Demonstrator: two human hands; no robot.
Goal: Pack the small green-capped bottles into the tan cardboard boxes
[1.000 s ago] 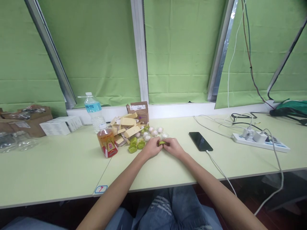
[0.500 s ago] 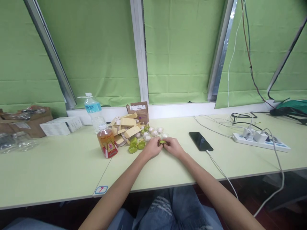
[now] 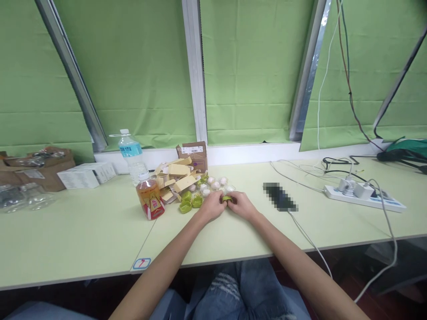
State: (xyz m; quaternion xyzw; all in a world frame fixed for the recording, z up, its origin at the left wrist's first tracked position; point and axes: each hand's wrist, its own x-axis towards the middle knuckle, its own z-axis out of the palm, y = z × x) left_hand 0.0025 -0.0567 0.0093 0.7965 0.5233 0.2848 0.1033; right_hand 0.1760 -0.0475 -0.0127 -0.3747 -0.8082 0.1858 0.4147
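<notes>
My left hand [image 3: 212,206] and my right hand [image 3: 240,205] meet on the pale green table [image 3: 83,235], fingers pinched together around a small green piece [image 3: 226,198] held between them. Just left of my hands lie more small green pieces [image 3: 188,202]. Behind them sit several small white and pink round items [image 3: 215,184] and a heap of tan cardboard bits [image 3: 175,178].
A bottle of amber drink with a red label [image 3: 150,201] stands left of the heap, a water bottle [image 3: 130,153] behind it. White boxes [image 3: 86,174] and brown bags [image 3: 36,166] lie far left. A phone [image 3: 279,196] on a cable and a power strip [image 3: 363,195] lie right.
</notes>
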